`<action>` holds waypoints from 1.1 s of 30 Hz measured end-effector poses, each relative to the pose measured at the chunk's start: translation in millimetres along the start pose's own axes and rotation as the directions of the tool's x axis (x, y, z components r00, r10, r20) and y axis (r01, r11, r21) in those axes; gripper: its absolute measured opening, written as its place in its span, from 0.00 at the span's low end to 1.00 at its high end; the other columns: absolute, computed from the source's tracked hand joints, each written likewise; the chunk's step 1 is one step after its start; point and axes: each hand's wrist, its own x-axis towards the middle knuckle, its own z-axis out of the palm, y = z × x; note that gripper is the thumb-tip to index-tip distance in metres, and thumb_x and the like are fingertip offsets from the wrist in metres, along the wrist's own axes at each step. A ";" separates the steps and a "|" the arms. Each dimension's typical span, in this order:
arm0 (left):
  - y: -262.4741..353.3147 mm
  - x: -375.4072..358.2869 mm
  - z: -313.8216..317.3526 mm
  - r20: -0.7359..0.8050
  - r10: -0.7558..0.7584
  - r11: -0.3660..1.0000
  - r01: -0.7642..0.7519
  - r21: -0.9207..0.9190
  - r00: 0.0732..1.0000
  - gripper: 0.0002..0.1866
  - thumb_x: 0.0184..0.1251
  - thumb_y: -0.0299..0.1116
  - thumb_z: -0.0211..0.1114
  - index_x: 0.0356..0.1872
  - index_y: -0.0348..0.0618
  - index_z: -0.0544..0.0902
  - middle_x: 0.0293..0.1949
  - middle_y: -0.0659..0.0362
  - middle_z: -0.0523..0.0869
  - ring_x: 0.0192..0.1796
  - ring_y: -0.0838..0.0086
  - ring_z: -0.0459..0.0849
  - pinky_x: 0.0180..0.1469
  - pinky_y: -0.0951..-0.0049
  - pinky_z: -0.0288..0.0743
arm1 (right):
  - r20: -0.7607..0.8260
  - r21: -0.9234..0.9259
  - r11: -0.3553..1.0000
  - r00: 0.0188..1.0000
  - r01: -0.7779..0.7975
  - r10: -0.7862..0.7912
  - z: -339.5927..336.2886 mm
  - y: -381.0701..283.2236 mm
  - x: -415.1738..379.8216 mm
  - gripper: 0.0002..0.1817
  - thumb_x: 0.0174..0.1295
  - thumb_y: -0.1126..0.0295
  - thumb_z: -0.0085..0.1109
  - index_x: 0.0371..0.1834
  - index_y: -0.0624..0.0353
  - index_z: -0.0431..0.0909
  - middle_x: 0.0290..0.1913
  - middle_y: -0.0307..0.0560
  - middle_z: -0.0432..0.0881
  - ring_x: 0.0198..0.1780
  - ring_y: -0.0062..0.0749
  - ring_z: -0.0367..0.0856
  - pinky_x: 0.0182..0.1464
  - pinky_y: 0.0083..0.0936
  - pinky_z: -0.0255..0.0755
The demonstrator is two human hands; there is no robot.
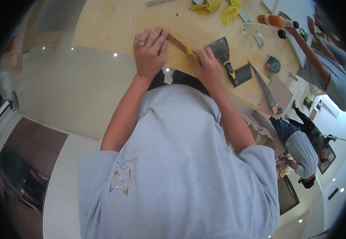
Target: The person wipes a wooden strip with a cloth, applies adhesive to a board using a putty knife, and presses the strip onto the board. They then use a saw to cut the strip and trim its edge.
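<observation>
A narrow reddish-brown wooden strip [177,42] lies slantwise near the edge of the pale plywood tabletop [113,24]. My left hand [150,53], a ring on one finger, presses its fingers over the strip's far left end. Toward the other end, my right hand [208,67] is closed on a small yellow cloth [192,53] that rests against the strip. Its fingers are slightly blurred, and part of the cloth is hidden by them. Just right of my right hand lies a wide scraper [220,51] with a black and yellow handle, beside a dark square sheet [243,75].
To the right lie a handsaw [265,88] and a teal tape measure [273,64]. Yellow cloths [231,12], an orange bottle [274,20] and a clear bottle [262,30] are farther back. A co-worker's arm [310,49] reaches in at right; other people stand beyond.
</observation>
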 end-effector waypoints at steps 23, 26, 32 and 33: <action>-13.5 1.8 -18.3 0.125 -0.003 0.978 0.029 -0.205 0.992 0.35 0.84 0.31 0.59 0.89 0.41 0.65 0.76 0.57 0.87 0.81 0.53 0.77 0.89 0.44 0.52 | 0.055 -0.037 0.998 0.997 -0.052 0.054 4.6 -15.5 22.9 0.10 0.63 0.71 0.75 0.46 0.60 0.88 0.45 0.53 0.84 0.45 0.59 0.87 0.47 0.50 0.82; -13.1 0.4 -17.7 0.129 -0.038 0.973 0.066 -0.222 0.991 0.36 0.85 0.33 0.58 0.90 0.41 0.62 0.77 0.60 0.86 0.82 0.55 0.76 0.90 0.47 0.52 | 0.069 -0.050 0.998 0.997 -0.033 0.036 -2.7 -7.1 15.4 0.11 0.65 0.69 0.74 0.47 0.60 0.88 0.46 0.53 0.85 0.47 0.60 0.88 0.48 0.51 0.82; -12.8 1.4 -16.0 0.134 -0.036 0.976 0.063 -0.209 0.990 0.38 0.86 0.34 0.56 0.92 0.38 0.58 0.78 0.61 0.86 0.83 0.56 0.76 0.90 0.47 0.51 | 0.069 -0.116 0.988 0.993 0.102 -0.095 52.3 -47.5 95.9 0.10 0.65 0.69 0.74 0.46 0.60 0.87 0.48 0.54 0.84 0.48 0.62 0.88 0.49 0.50 0.83; -12.8 -1.7 -16.5 0.138 -0.029 0.980 0.055 -0.191 0.990 0.37 0.86 0.34 0.56 0.92 0.38 0.58 0.78 0.61 0.85 0.84 0.57 0.76 0.90 0.47 0.51 | 0.068 -0.114 0.987 0.992 0.116 -0.109 55.8 -52.6 99.6 0.10 0.65 0.69 0.74 0.46 0.60 0.87 0.48 0.55 0.84 0.48 0.62 0.88 0.50 0.51 0.83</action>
